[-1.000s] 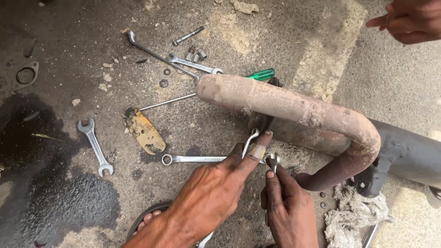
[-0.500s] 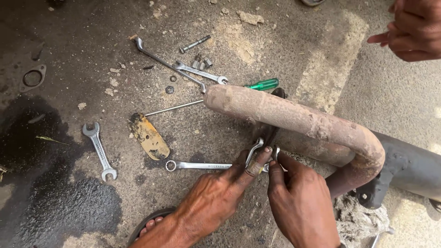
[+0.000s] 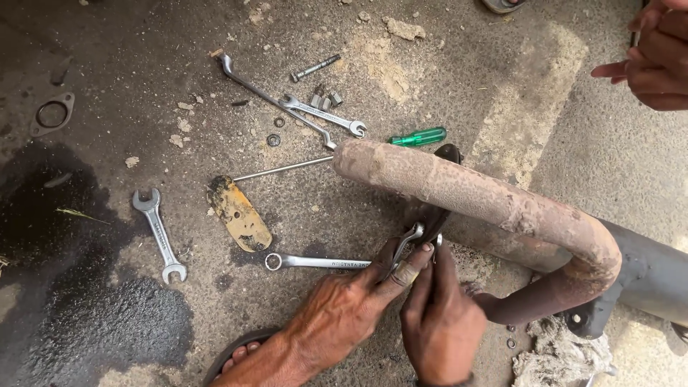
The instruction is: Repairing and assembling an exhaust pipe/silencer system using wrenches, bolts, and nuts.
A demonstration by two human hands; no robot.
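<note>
On oil-stained concrete floor [image 3: 107, 57], both hands' grips [image 3: 344, 308] [image 3: 441, 322] clasp a small spanner [image 3: 407, 240] beneath rusty pipe [image 3: 473, 193].

Soft, even daylight, bright without harsh glare. Only faint, short shadows under the rusty pipe [image 3: 473, 197] and the spanners. Dull sheen on the wet oil patch [image 3: 93, 315] at lower left of the frame. Sharp focus throughout; slight softness at the other person's hand [image 3: 656, 61], upper right. No visible edge distortion.
</note>
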